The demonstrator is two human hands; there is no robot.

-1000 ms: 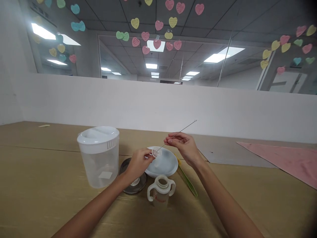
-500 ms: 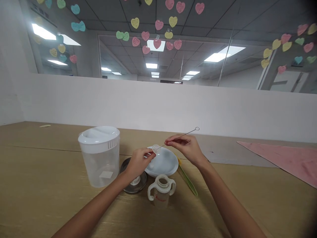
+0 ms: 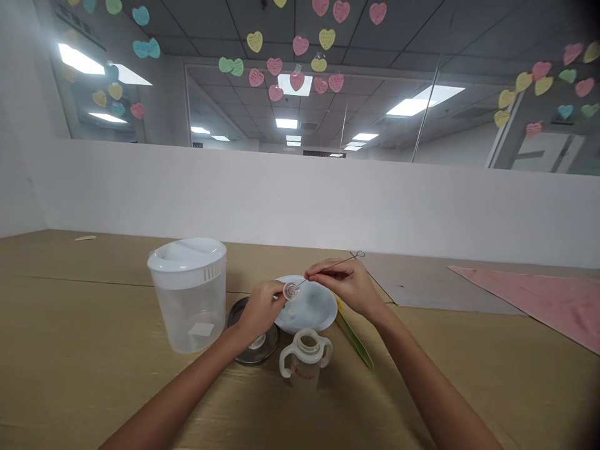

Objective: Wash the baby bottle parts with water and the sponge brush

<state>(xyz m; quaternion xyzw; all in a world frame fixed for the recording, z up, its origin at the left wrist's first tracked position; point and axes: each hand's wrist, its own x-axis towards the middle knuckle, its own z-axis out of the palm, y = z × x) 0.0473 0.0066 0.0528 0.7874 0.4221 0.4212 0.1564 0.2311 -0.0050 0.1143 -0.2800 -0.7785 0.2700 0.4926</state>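
Note:
My left hand [image 3: 259, 311] pinches a small clear round bottle part [image 3: 291, 290] above a white plate [image 3: 315, 310]. My right hand [image 3: 344, 284] pinches a thin wire brush [image 3: 344, 259] whose tip goes into that round part; its looped end points up to the right. Below the hands stands a small open baby bottle [image 3: 305, 360] with two handles.
A clear plastic pitcher [image 3: 190, 294] with a white lid stands at the left. A round metal dish [image 3: 240, 345] lies beside it, partly under my left wrist. A green utensil [image 3: 355, 340] lies right of the plate. A pink cloth [image 3: 546, 301] lies at the far right.
My right hand has pushed the wire brush further into the round part; its looped end has come lower and nearer. Both hands have dropped slightly toward the plate.

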